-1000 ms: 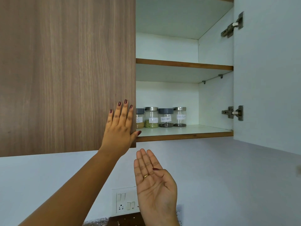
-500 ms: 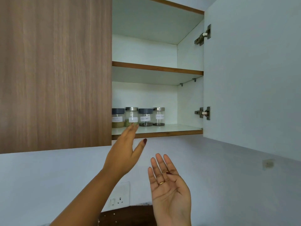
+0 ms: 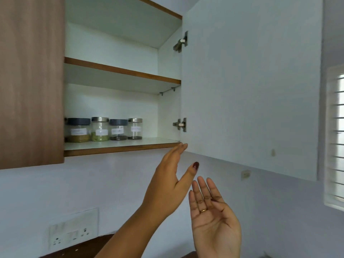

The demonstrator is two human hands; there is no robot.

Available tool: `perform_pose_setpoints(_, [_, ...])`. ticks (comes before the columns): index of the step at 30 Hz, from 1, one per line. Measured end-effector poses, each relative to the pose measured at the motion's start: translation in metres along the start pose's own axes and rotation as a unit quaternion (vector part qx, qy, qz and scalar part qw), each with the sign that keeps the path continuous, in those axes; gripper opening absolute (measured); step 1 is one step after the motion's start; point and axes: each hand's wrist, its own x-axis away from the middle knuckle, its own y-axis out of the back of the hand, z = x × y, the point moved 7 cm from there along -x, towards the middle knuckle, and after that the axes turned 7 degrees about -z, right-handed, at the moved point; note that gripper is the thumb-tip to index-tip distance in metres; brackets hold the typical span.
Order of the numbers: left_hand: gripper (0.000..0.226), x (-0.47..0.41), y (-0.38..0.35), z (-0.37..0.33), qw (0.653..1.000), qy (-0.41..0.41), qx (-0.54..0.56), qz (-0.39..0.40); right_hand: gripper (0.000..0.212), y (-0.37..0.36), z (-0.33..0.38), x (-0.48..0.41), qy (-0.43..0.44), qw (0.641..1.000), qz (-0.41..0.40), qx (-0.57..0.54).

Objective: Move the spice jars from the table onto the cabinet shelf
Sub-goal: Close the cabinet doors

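**A:** Which step is the person on?

**B:** Judging by the shelf, close to the end. Four spice jars [image 3: 100,129] stand in a row at the left of the lower shelf [image 3: 121,147], upright, lids on, nearly touching. Neither hand carries a jar.

**A:** And the hands?

**B:** The left hand [image 3: 167,183] reaches up with its fingers straight and together and the thumb held apart. The fingertips are at the bottom corner of the open door [image 3: 251,90], just where it meets the shelf's front edge. Whether they touch it cannot be told. The right hand [image 3: 214,220] is lower, palm up, fingers spread and holding nothing, with a ring on one finger.

**A:** So what does the next move call for?

**B:** Probably closing that door, if no jars are left below. It hangs on two hinges [image 3: 180,124], so a push near its free edge would swing it more easily than one at the hinge side. The jars sit well back from the shelf's front edge and should clear it.

**A:** The room?

**B:** The cabinet has white insides and a bare upper shelf [image 3: 121,70]. A wood-grain closed door [image 3: 31,81] is on its left. The wall [image 3: 93,183] below is pale and has a socket plate [image 3: 72,231]. There is a slatted window [image 3: 335,136] at far right. Only a dark strip of the desk [image 3: 83,248] shows at the bottom, too little to tell if jars remain there.
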Motion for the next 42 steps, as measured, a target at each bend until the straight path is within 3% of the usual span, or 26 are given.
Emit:
perform_pose_setpoints(4, [0.064, 0.000, -0.022, -0.007, 0.999, 0.011, 0.026, 0.025, 0.094, 0.010, 0.023, -0.002, 0.043, 0.999, -0.014, 0.016])
perform_pose_setpoints(11, [0.065, 0.004, -0.040, -0.014, 0.995, 0.012, 0.081, 0.053, 0.083, 0.015, 0.052, 0.004, 0.095, 0.995, -0.018, 0.027])
perform_pose_setpoints(19, [0.065, 0.030, -0.059, -0.014, 0.991, 0.019, 0.104, 0.078, 0.102, 0.033, 0.073, 0.020, 0.130, 0.990, -0.042, 0.026])
perform_pose_setpoints(26, [0.062, 0.014, -0.080, -0.061, 0.992, -0.034, 0.092, 0.082, 0.071, 0.022, 0.115, 0.020, 0.147, 0.989, -0.016, -0.004])
perform_pose_setpoints(34, [0.066, 0.002, -0.133, -0.119, 0.989, -0.081, 0.089, 0.086, 0.084, 0.034, 0.163, 0.013, 0.175, 0.984, -0.040, -0.007])
perform_pose_setpoints(39, [0.077, -0.011, -0.153, -0.151, 0.990, -0.101, 0.068, 0.066, 0.066, 0.043, 0.184, 0.010, 0.164, 0.984, -0.068, -0.020])
perform_pose_setpoints(41, [0.082, -0.023, -0.158, -0.161, 0.992, -0.108, 0.025, 0.054, 0.072, 0.048, 0.191, 0.007, 0.166, 0.982, -0.080, -0.026])
perform_pose_setpoints(42, [0.084, -0.029, -0.161, -0.165, 0.993, -0.111, -0.002, 0.048, 0.062, 0.049, 0.193, 0.005, 0.160, 0.983, -0.086, -0.024])
